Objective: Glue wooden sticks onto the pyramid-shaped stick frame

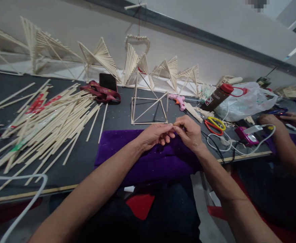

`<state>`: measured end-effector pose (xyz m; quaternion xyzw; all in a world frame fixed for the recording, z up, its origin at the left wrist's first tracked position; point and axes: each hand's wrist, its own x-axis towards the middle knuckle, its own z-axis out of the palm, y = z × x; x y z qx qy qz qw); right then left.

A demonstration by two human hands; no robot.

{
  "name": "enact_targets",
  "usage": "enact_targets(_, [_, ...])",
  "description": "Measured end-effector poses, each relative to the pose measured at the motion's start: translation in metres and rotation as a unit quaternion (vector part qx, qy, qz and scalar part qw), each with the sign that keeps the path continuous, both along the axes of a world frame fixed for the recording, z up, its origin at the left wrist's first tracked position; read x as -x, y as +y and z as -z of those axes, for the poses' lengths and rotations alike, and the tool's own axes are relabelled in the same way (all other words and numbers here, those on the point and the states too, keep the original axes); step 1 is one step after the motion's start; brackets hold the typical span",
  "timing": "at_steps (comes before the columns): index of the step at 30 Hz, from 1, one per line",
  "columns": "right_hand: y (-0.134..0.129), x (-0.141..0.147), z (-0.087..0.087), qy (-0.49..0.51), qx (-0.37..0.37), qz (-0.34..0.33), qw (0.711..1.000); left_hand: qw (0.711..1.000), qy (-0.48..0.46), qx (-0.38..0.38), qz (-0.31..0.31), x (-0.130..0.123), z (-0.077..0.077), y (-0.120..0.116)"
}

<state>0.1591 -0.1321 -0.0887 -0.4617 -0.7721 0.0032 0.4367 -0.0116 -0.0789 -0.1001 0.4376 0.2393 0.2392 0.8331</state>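
My left hand [156,135] and my right hand [188,131] meet fingertip to fingertip above a folded purple cloth [127,162]. Both are pinched closed, and whatever is between the fingertips is too small or hidden to make out. Just beyond them stands a frame of thin wooden sticks [150,110], open-sided, with a tall triangular part rising at its back. A pink glue gun [179,102] lies behind my right hand. Scissors with red and yellow handles [215,125] are to the right of that hand.
Many loose wooden sticks [54,125] spread over the left of the dark table. Fan-shaped stick models [102,55] line the wall. A brown bottle [218,96], a plastic bag [246,101], a purple device with cables [247,135] and a co-worker's hands [271,121] are at right.
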Motion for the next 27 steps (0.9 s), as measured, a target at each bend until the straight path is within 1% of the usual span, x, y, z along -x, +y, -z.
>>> enact_targets(2, [-0.001,-0.001,0.002,-0.006,-0.022,-0.007,1.000,1.000,-0.009,-0.007,-0.001,-0.001,0.001,-0.001])
enact_targets(4, [-0.001,-0.002,0.004,-0.005,-0.026,-0.006,1.000,1.000,-0.013,-0.009,-0.007,0.000,0.001,-0.002])
enact_targets(9, [-0.001,-0.002,0.001,0.002,0.005,-0.010,1.000,0.999,-0.015,-0.006,-0.027,0.003,-0.002,0.003])
enact_targets(11, [-0.002,-0.001,-0.002,0.020,0.034,-0.016,0.999,0.999,-0.002,-0.016,-0.035,0.004,-0.003,0.005])
enact_targets(13, [-0.003,-0.002,-0.004,0.047,0.074,-0.024,0.996,0.999,0.014,-0.024,-0.027,0.004,-0.003,0.005])
enact_targets(17, [-0.008,-0.013,-0.006,0.110,0.182,-0.036,0.977,0.998,0.040,-0.045,-0.003,0.004,-0.004,0.003])
enact_targets(19, [-0.014,-0.024,-0.008,0.137,0.224,-0.025,0.965,0.998,0.034,-0.053,-0.019,0.003,-0.005,0.003])
enact_targets(20, [-0.019,-0.029,-0.009,0.134,0.241,-0.022,0.961,0.998,0.026,-0.055,-0.031,0.003,-0.005,0.003])
enact_targets(21, [-0.024,-0.034,-0.010,0.117,0.257,-0.026,0.959,0.997,0.018,-0.055,-0.042,0.002,-0.005,0.004])
enact_targets(23, [-0.034,-0.041,-0.008,0.039,0.277,-0.061,0.958,0.997,0.008,-0.054,-0.049,0.002,-0.006,0.005])
enact_targets(25, [-0.042,-0.043,-0.002,-0.051,0.276,-0.095,0.955,0.998,0.005,-0.056,-0.041,0.002,-0.007,0.005])
enact_targets(27, [-0.047,-0.040,0.007,-0.116,0.261,-0.091,0.954,0.997,0.005,-0.062,-0.036,0.002,-0.007,0.004])
